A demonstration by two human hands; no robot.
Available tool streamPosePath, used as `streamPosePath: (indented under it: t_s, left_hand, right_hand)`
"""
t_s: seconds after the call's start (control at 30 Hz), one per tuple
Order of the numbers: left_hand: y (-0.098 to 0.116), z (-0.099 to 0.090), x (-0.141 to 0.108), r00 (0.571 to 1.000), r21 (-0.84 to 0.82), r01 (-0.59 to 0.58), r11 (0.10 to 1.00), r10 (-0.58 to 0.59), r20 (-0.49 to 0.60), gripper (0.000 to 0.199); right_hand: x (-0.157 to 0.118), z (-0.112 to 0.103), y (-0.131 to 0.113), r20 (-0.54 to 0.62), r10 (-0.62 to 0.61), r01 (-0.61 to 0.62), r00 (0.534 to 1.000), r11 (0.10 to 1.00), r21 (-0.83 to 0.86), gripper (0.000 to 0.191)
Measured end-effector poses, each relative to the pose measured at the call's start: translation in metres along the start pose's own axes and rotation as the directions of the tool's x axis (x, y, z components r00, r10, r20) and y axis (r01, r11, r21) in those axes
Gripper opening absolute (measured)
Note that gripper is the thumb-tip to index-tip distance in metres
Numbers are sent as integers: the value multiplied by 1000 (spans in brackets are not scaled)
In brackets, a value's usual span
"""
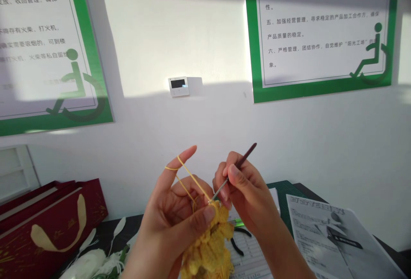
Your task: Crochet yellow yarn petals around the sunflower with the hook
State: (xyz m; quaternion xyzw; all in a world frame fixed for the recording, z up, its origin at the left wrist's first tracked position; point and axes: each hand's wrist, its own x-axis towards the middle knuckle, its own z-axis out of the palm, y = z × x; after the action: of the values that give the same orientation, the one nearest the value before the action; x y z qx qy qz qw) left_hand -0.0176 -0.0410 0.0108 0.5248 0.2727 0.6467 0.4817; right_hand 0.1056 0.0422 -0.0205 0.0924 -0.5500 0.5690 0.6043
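Note:
A yellow crocheted piece [210, 249] with ruffled edges hangs at the bottom centre, pinched at its top between the thumb and fingers of my left hand [181, 214]. Yellow yarn [192, 178] loops round the raised index finger of that hand and runs down to the piece. My right hand [242, 180] grips a crochet hook [248, 155] with a dark handle. The hook's metal shaft slants down to the left, and its tip meets the top of the yellow piece beside my left thumb.
Dark red gift bags [54, 223] stand at the left, near white flowers [88, 264]. Behind my hands lie printed sheets [340, 236], a green cutting mat [284, 197] and black-handled pliers [236, 247]. A wall with green-framed posters [321, 92] and a thermostat [179, 87] rises beyond.

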Motion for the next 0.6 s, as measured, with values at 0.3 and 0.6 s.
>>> streamPosePath:
  t_s: [0.3, 0.6]
  left_hand:
    - [-8, 19, -3, 976, 16, -50, 999, 53, -212, 83]
    - [-5, -1, 8, 986, -213, 166, 963, -162, 36, 80]
  right_hand:
    - [-12, -3, 6, 235, -611, 565, 756, 427, -707, 25]
    - [-4, 2, 7, -83, -389, 364, 917, 906, -217, 15]
